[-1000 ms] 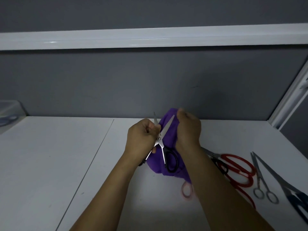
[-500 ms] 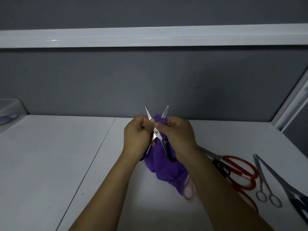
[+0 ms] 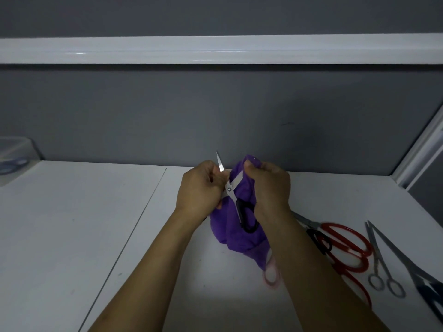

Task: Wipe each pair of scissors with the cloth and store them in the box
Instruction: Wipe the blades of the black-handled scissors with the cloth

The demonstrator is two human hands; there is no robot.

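Black-handled scissors (image 3: 239,204) are held open above the white table, blades spread apart. My left hand (image 3: 200,190) grips one blade, whose tip sticks up past my fingers. My right hand (image 3: 268,188) pinches the purple cloth (image 3: 236,232) over the tip of the other blade. The cloth hangs down behind the scissors to the table. Far left, a clear plastic box (image 3: 14,159) stands with blue-handled scissors inside.
To the right on the table lie red-handled scissors (image 3: 345,245), thin all-metal scissors (image 3: 381,264), dark blue-handled scissors (image 3: 422,281) and small black-handled ones (image 3: 320,240). A pink handle loop (image 3: 272,275) shows under the cloth. A grey wall and white shelf edge (image 3: 215,50) stand behind.
My right hand has slid the cloth up along the right blade, which it now covers at the tip. The left blade tip stays bare above my left hand.
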